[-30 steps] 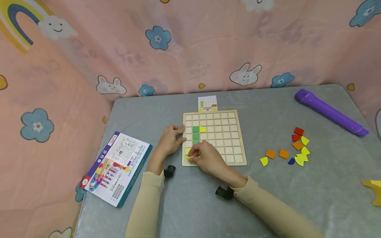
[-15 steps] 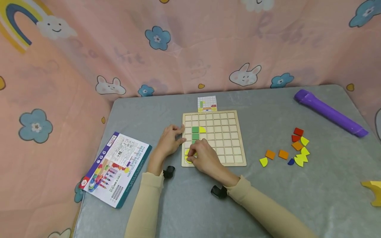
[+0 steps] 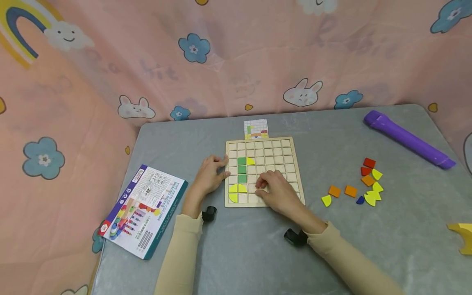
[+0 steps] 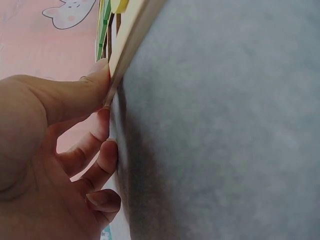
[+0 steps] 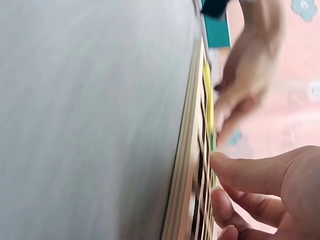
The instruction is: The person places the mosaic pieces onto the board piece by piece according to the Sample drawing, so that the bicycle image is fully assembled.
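A wooden grid board (image 3: pixel 278 204) lies on the table. My left hand (image 3: pixel 209 174) rests at its left edge, thumb and fingertips touching the rim (image 4: pixel 131 42). My right hand (image 3: pixel 280 192) is over the lower middle squares, fingers loosely bent; no piece shows between thumb and fingers in the right wrist view. Green squares (image 3: pixel 241 169) form a column on the board, with a yellow quarter-circle piece (image 3: pixel 250 161) beside the top one. More yellow quarter-circle pieces (image 3: pixel 233 198) fill squares at the lower left. A pattern card (image 3: pixel 256 128) lies at the board's far edge.
Loose orange squares (image 3: pixel 351 191), red pieces (image 3: pixel 369 162), yellow quarter circles (image 3: pixel 370 200) and a blue piece (image 3: pixel 360 200) lie to the right. A purple tube (image 3: pixel 409 139) is at the far right. A box (image 3: pixel 145 209) lies left; a yellow block (image 3: pixel 462 235) sits at the right edge.
My right hand has left the yellow piece at the board's lower left corner and moved right over the board. That piece now lies uncovered in its square. The left hand has stayed put.
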`<state>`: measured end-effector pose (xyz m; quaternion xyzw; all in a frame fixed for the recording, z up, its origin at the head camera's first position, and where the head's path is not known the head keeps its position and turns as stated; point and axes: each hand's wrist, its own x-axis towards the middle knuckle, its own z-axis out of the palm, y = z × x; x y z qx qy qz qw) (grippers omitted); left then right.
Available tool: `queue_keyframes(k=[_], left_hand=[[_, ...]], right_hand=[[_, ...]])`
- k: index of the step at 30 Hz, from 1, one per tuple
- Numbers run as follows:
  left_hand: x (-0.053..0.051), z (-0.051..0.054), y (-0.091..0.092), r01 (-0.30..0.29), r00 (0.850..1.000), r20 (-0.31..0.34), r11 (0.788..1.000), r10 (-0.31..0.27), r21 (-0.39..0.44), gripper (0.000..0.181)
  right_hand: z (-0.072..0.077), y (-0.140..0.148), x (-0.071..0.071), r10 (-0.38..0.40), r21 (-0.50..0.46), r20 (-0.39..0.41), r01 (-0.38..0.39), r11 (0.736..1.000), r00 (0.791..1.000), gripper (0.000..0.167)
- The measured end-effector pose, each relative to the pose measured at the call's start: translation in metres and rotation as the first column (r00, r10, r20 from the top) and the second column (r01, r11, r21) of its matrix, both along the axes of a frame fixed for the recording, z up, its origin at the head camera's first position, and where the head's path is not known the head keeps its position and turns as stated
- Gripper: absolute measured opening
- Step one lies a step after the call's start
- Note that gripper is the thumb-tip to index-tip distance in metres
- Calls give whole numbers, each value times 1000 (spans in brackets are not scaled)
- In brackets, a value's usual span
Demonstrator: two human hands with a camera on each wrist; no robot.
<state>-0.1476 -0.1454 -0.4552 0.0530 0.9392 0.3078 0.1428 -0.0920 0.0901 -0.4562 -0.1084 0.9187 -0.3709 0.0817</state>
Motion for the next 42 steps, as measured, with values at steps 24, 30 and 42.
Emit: queue_keyframes(k=[24, 30, 42], left_hand=[[1, -1, 0, -7, 1000, 3, 1000, 7, 6, 60], [1, -2, 0, -5, 1000, -4, 1000, 5, 7, 60], [1, -2, 0, -1, 1000, -15, 1000, 1, 0, 60]], right_hand=[[-6, 164, 45, -49, 115, -240, 78, 990, 970, 27], [-12, 166, 49, -60, 90, -292, 90, 992, 954, 27], [-9, 157, 49, -132, 108, -182, 153, 982, 974, 21]])
